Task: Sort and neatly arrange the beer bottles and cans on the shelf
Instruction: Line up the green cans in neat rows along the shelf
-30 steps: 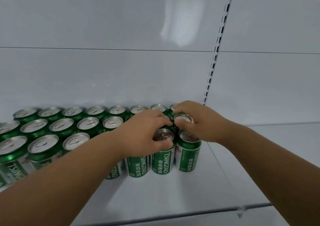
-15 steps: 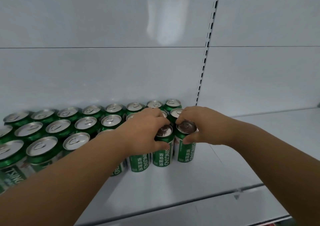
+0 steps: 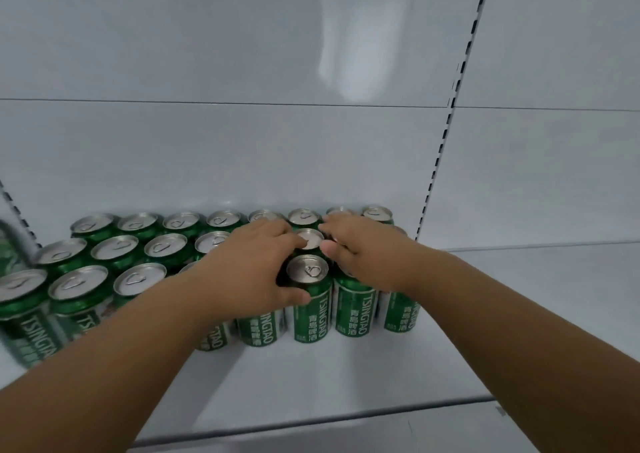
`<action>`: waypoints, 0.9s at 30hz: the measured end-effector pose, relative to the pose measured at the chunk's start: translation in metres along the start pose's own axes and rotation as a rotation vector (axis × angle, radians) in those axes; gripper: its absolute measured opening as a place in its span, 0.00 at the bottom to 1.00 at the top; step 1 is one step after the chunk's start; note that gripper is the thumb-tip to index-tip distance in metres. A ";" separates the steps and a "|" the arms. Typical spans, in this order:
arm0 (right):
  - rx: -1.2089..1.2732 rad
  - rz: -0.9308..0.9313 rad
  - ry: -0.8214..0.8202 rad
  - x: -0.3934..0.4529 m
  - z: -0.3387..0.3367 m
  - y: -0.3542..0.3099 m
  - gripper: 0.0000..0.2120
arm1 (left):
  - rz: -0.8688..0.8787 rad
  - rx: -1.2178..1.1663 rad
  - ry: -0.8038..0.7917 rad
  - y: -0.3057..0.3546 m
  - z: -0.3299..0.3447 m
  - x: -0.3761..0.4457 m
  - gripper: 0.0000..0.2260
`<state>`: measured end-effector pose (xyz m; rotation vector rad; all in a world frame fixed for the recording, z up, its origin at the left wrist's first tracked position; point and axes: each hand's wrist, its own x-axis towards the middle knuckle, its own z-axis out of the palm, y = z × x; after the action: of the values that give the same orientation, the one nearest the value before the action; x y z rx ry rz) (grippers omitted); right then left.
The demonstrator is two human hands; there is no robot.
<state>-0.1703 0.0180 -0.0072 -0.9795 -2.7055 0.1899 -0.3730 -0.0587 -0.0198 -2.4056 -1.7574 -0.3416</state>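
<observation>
Head view, looking down on a white metal shelf [image 3: 346,376] carrying green aluminium beer cans with silver tops [image 3: 116,248], all standing upright and packed touching in three rows against the back panel.

Gripping one front-row green can [image 3: 307,270] with the left hand [image 3: 256,265]: thumb curling round its front side, fingers reaching over behind it. Resting the right hand [image 3: 370,251] over the can tops at the right end of the block, fingers bent; cannot tell whether holding a can or only pressing down.

Judging the task as far along: rows already lining up straight, most labels in front facing outward, seemingly only squaring up the right end remaining. Leaving the front strip of the shelf and the section right of the slotted upright bare.

Counting eight tops in the back row. Counting five tops showing in the middle row and four in the front, with more hiding beneath the hands and arms, so no full total. Seeing no bottles anywhere.
</observation>
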 end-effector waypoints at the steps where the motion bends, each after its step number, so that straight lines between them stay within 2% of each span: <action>1: -0.019 -0.030 0.008 0.002 0.003 -0.006 0.16 | 0.001 -0.005 -0.001 -0.003 -0.001 -0.005 0.35; 5: -0.043 -0.114 0.045 -0.002 0.006 -0.021 0.14 | 0.007 0.017 0.023 -0.009 0.002 -0.021 0.32; 13: -0.002 -0.020 0.030 -0.008 0.011 -0.025 0.17 | -0.025 0.166 0.077 -0.001 0.014 -0.017 0.30; 16: -0.030 -0.031 0.069 -0.008 0.016 -0.024 0.15 | -0.038 0.156 0.074 0.002 0.016 -0.017 0.30; 20: -0.039 -0.040 0.059 -0.009 0.015 -0.023 0.17 | -0.088 0.122 0.066 -0.002 0.010 -0.029 0.36; 24: -0.045 -0.072 0.020 -0.006 0.012 -0.027 0.23 | -0.170 0.149 0.037 -0.012 0.003 -0.041 0.33; 27: -0.029 -0.084 0.014 -0.006 0.013 -0.029 0.21 | -0.200 0.083 0.012 -0.009 0.005 -0.040 0.32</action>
<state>-0.1870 -0.0082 -0.0149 -0.8692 -2.7370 0.1276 -0.3925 -0.0916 -0.0357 -2.1728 -1.9709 -0.2988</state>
